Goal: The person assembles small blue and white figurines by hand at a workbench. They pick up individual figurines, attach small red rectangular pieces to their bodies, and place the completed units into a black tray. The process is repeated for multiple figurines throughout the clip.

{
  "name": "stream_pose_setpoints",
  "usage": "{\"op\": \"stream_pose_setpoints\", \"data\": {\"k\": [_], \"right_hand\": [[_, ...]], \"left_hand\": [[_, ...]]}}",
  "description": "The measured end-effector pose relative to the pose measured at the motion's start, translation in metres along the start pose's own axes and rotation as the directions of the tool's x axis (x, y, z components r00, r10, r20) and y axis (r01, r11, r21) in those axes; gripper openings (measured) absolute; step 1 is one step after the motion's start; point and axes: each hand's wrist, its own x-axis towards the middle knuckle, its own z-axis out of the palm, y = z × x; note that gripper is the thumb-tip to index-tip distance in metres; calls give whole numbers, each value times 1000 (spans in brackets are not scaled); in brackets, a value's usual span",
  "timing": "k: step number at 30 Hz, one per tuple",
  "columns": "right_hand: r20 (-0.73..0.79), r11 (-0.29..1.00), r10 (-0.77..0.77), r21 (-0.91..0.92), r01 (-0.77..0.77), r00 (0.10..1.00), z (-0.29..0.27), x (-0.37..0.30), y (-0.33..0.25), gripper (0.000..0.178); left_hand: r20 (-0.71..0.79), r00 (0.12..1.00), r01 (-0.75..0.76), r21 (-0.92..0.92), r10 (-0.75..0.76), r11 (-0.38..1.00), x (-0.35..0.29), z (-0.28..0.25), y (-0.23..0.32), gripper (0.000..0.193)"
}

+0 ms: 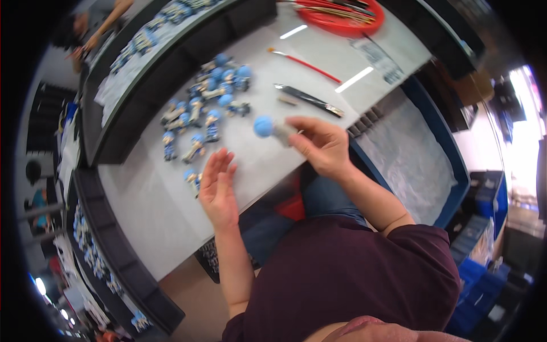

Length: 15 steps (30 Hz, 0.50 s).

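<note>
Head view: the person's right hand (322, 145) is raised above the near edge of the desk (131, 211), thumb and fingers pinched on the pale body of a held figurine (266, 127); its round blue head points left, away from the palm, and blur obscures finer detail. The left hand (218, 192) is raised over the desk farther left along the same edge, fingers lightly bent and loosely parted, with nothing visible in its grasp. A single figurine (190, 176) lies just beside those fingers; contact cannot be determined. A figurine group (196, 107), blue-topped and partly overlapping, lies toward the far edge. Along that edge runs a black tray (162, 94) containing further figurines. Right of the group lie a red-handled brush (310, 66), a black tool (310, 100) and, just beside the tool, a small brown piece (287, 100). Near the right-hand edge sits a red basket (327, 28) containing brushes. Beyond the near edge, at right, a blue bin (460, 181) contains clear sheeting
</note>
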Motion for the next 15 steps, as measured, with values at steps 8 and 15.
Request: {"op": "stream_pose_setpoints", "data": {"k": [8, 15], "right_hand": [[-771, 912, -350, -410, 5, 532, -236, -5, 6, 23], [-741, 513, -212, -639, -573, 637, -325, -22, 129, 23]], "left_hand": [[-16, 999, 33, 191, -30, 981, -1, 10, 2, 26], [7, 1000, 15, 281, -18, 960, -3, 4, 1, 23]]}}
